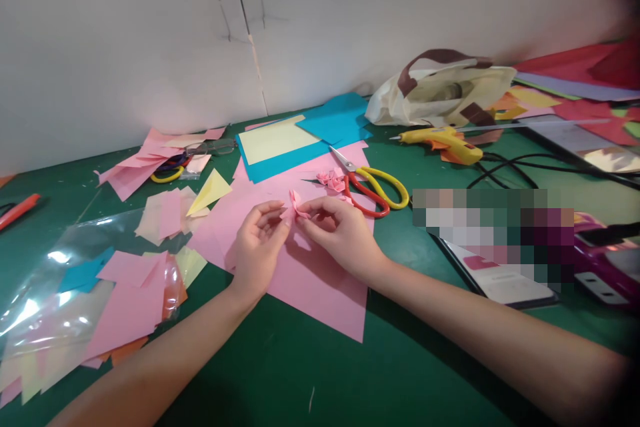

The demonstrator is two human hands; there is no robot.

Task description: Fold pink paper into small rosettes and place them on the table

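Observation:
Between my two hands is a small folded pink paper flower (294, 205), its petals pointing up. My left hand (261, 240) pinches it from the left with thumb and fingers. From the right, my right hand (340, 230) grips it between thumb and forefinger. Beneath them lies a large pink paper sheet (320, 287). Just beyond my right hand are several finished-looking pink paper flowers (332, 179). Partly beside them rest open scissors (373, 187) with one red and one yellow handle loop.
Blue and cream paper sheets (280, 147) lie at the back. A yellow glue gun (445, 143) with black cable and a cream bag (440, 90) stand back right. A clear plastic bag (55, 293) of paper pieces lies left; a phone (500, 277) lies right.

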